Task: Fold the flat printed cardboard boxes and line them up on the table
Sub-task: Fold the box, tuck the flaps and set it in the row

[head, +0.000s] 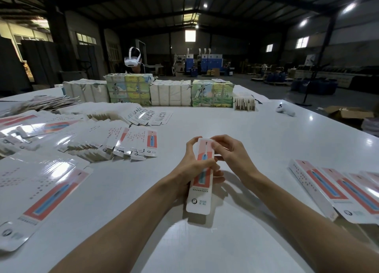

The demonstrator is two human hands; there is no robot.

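Note:
I hold a long white box (200, 192) with a coral panel and a blue toothbrush print above the middle of the white table (266, 141). My left hand (191, 168) grips its middle from the left. My right hand (227, 151) pinches its far top end. Flat printed boxes (131, 143) lie fanned out in overlapping rows to the left, and a larger stack (41, 190) sits at the near left. Folded boxes (336, 188) lie side by side in a row at the right edge.
Bundled stacks of printed cartons (170, 92) line the far side of the table. A person wearing a white headset (132, 60) stands behind them. A white controller (284, 108) lies at the far right. An open cardboard box (348, 112) sits on the floor beyond the table's right edge.

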